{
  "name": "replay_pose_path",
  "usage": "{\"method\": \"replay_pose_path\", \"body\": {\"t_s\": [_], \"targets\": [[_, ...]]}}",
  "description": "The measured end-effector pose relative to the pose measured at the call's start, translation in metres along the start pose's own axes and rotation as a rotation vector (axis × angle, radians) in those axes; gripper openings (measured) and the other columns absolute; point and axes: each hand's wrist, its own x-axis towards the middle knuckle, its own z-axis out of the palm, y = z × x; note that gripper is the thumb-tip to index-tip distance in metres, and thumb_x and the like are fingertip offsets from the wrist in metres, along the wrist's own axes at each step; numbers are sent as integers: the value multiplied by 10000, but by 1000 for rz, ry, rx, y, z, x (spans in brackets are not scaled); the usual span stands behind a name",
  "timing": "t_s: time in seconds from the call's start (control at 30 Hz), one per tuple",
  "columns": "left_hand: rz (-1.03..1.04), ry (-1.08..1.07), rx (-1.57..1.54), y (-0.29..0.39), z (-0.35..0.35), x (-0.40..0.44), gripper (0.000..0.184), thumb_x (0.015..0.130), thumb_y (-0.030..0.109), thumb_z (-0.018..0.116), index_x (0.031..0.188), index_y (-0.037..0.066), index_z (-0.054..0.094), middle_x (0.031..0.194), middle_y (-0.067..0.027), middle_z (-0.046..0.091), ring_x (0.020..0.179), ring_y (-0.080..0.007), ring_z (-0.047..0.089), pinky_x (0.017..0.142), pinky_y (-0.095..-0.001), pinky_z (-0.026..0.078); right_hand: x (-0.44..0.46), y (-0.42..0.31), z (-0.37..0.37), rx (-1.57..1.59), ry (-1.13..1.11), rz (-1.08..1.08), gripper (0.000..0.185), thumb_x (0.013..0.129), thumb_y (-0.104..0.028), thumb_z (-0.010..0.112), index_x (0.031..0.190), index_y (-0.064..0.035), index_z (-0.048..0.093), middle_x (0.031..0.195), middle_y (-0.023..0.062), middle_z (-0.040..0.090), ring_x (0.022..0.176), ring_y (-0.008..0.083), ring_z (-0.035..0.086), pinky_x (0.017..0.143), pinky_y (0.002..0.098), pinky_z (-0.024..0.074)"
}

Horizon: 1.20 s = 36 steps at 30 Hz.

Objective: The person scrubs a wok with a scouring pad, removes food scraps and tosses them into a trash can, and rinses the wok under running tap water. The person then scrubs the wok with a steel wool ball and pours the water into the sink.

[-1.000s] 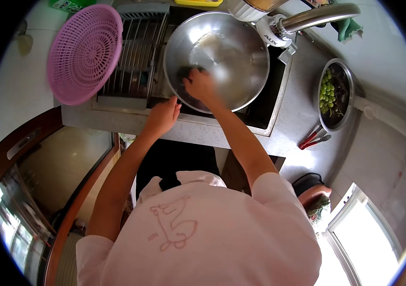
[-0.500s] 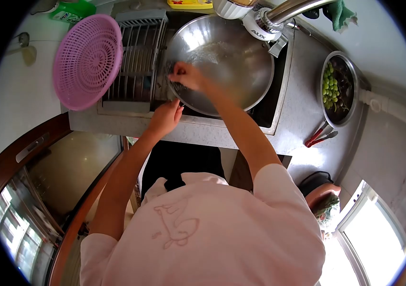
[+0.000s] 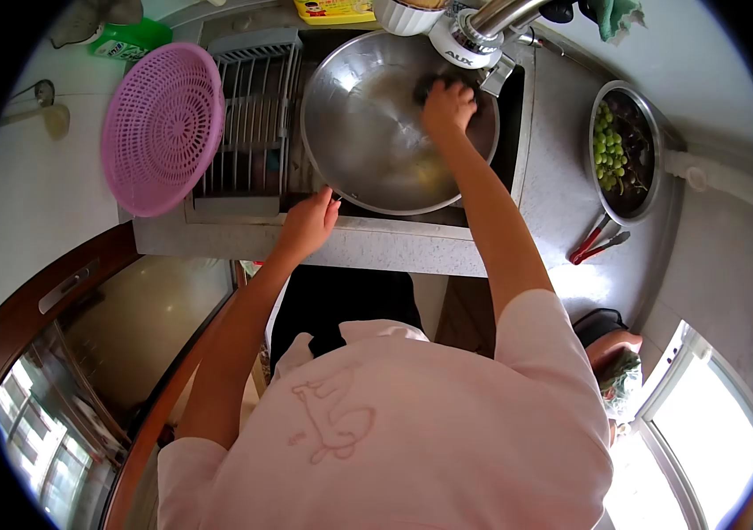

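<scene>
A large steel wok (image 3: 376,132) sits over the sink, with a little cloudy liquid at its bottom. My left hand (image 3: 308,224) is closed on the wok's near left rim, by a small dark handle. Inside the wok, at its upper right wall, my right hand (image 3: 450,108) presses a dark scrubber (image 3: 429,87) against the metal; the fingers are wrapped round it and partly hide it. The white AUX faucet head (image 3: 460,44) hangs just beyond the right hand, over the wok's far rim.
A pink basket (image 3: 163,128) leans on the grey dish rack (image 3: 248,124) at left. On the right counter stand a steel pot (image 3: 637,201) with green grapes (image 3: 609,150) and red-handled tongs (image 3: 590,243). A green bottle (image 3: 133,40) and yellow package (image 3: 334,11) lie at the back.
My right hand has moved with the scrubber from the wok's left side to its upper right side. My left hand keeps its hold at the rim. The view has shifted slightly.
</scene>
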Motion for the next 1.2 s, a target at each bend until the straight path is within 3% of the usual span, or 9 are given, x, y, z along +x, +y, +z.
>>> {"method": "replay_pose_path", "body": {"t_s": [0.17, 0.23, 0.3, 0.43, 0.63, 0.77, 0.8, 0.9, 1.2], "targets": [[-67, -13, 14, 4, -3, 1, 197, 926, 176, 558, 1052, 30, 517, 768, -154, 646, 702, -374, 623, 610, -453, 491, -100, -19, 4, 58, -607, 20, 571, 817, -350, 655, 1303, -75, 533, 1353, 196, 476, 1220, 374, 480, 945, 468, 457], [-73, -47, 20, 1, -2, 1, 187, 925, 182, 562, 1025, 27, 530, 778, -156, 649, 709, -377, 624, 619, -449, 493, -116, -62, 12, 249, -561, -102, 531, 821, -337, 642, 1250, -39, 554, 1217, 186, 577, 1110, 334, 563, 849, 417, 509], [-77, -50, 7, 1, -2, 1, 189, 925, 189, 564, 1017, 26, 538, 788, -160, 651, 724, -379, 626, 631, -452, 494, -99, -100, 61, 219, -168, -645, 393, 814, -293, 641, 1140, -79, 589, 1093, 144, 627, 878, 321, 632, 730, 464, 507], [-86, -40, -29, 1, -1, 3, 183, 916, 169, 574, 1013, 16, 549, 816, -172, 653, 741, -378, 629, 664, -423, 502, -86, -94, -11, 696, 247, -329, 214, 797, -204, 619, 979, -94, 597, 1084, 149, 571, 946, 328, 573, 691, 439, 487], [-110, -135, -249, -4, -10, 15, 145, 903, 108, 573, 991, -4, 545, 814, -158, 643, 725, -308, 650, 690, -364, 491, -88, 8, -22, 207, 493, 12, 382, 773, -196, 635, 1144, -125, 580, 1279, 151, 476, 1163, 350, 456, 903, 506, 420], [-124, -78, -385, -17, -1, 12, 101, 932, 79, 533, 990, -4, 535, 711, -66, 583, 639, -146, 578, 613, -304, 472, -120, 60, -13, 485, 276, 423, 665, 783, -140, 640, 1373, -20, 359, 1329, 249, 420, 1189, 434, 451, 922, 489, 448], [-125, -108, -351, -12, -10, 13, 93, 939, 80, 527, 984, -2, 532, 706, -55, 577, 624, -129, 560, 601, -293, 468, -126, 71, -7, 660, 120, 450, 732, 796, -134, 639, 1402, 34, 264, 1242, 297, 499, 1087, 460, 533, 891, 479, 472], [-191, -176, -311, 4, -38, 18, 103, 939, 98, 528, 949, -4, 532, 669, -73, 584, 559, -151, 549, 563, -303, 449, -133, 85, 22, 801, 78, 410, 385, 818, -138, 589, 1141, 63, 534, 875, 263, 645, 855, 442, 625, 791, 491, 506], [-289, -416, -324, 71, -88, -13, 129, 960, 119, 514, 919, -2, 535, 673, -17, 532, 589, -81, 467, 546, -277, 393, -183, 109, -58, 826, 286, 378, 193, 845, -128, 583, 961, 25, 565, 837, 241, 643, 800, 429, 613, 712, 499, 477]]}}
